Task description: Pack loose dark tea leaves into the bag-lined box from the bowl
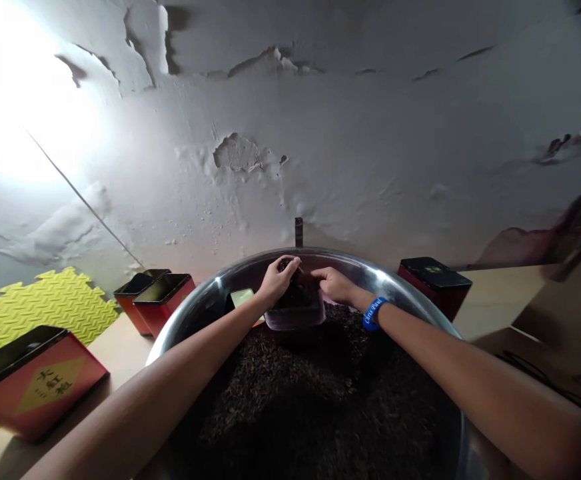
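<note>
A large metal basin holds loose dark tea leaves. Toward its far side, a clear plastic tub rests on the leaves. My left hand is at the tub's left side, fingers curled around a clump of dark leaves. Facing it over the tub's right side, my right hand has its fingers closed, the index finger and thumb toward the middle. Whatever it pinches, if anything, is too dark to make out. Beside my left wrist, inside the basin, a tin with a pale opening shows partly.
Open red tins stand left of the basin, and a larger labelled red tin is nearer. A black-lidded red tin stands at right. Behind the basin rises a peeling wall; yellow foam mats lie at left.
</note>
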`<state>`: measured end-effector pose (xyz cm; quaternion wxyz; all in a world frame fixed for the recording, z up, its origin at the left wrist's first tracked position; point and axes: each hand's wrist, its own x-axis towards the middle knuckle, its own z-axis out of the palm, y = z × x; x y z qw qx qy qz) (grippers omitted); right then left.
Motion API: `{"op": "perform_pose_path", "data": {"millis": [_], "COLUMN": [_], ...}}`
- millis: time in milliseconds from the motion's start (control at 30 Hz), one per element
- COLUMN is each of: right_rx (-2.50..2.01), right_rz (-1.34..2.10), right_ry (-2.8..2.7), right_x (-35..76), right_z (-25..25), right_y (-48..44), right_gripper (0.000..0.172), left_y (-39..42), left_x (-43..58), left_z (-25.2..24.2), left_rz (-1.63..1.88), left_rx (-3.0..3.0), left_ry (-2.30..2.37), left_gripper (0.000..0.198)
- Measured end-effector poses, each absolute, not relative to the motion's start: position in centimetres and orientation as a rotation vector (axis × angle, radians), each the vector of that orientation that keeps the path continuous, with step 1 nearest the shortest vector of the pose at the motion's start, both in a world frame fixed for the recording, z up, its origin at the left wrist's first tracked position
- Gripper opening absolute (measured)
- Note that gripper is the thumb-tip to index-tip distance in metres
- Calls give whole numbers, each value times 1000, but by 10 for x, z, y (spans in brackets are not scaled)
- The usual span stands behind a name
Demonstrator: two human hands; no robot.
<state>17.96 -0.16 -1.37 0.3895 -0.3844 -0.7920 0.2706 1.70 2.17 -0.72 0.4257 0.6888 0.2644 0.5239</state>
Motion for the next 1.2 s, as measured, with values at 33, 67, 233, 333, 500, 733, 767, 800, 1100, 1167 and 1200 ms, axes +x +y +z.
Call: {"op": "perform_pose_path", "data": {"millis": [33, 67, 233, 333, 500, 733, 767, 800, 1100, 1167, 1200], "right_rx": [-961, -940, -960, -978, -994, -997, -1009, -1023, -1046, -1064, -1064], "right_rz": [666, 651, 704, 622, 663, 614, 634, 653, 622, 583, 543], "right_ry": [-1980, -1951, -2069, -1989, -2074, -1982, -2031, -2070, -2064, -2080, -2063], "right_x": [179, 179, 179, 178, 177, 177, 177, 177, 178, 180, 182], "right_z": [-13, -13, -12, -11, -9, -11, -11, -10, -12, -12, -10], "right_y": [-2, -2, -3, -5, -8, -6, -6, -7, -6, -5, -5], "right_gripper": [56, 58, 57, 60, 55, 55, 54, 52, 51, 44, 40], "left_y": [22, 22, 22, 21, 20, 21, 20, 20, 17, 16, 16], "left_x": [17, 17, 17, 17, 17, 18, 18, 18, 14, 13, 13], "left_z": [-7, -7, -6, -5, -4, -4, -4, -4, -1, 0, 0], "left_rz": [1302, 1300, 1307, 1310, 1305, 1294, 1270, 1257, 1192, 1153, 1145], "left_rx": [1723, 1722, 1730, 1722, 1728, 1778, 1756, 1741, 1652, 1633, 1633], "left_ry": [661, 665, 676, 668, 693, 675, 676, 679, 655, 648, 649], "left_gripper": [33, 34, 34, 34, 34, 33, 34, 35, 44, 45, 45]}}
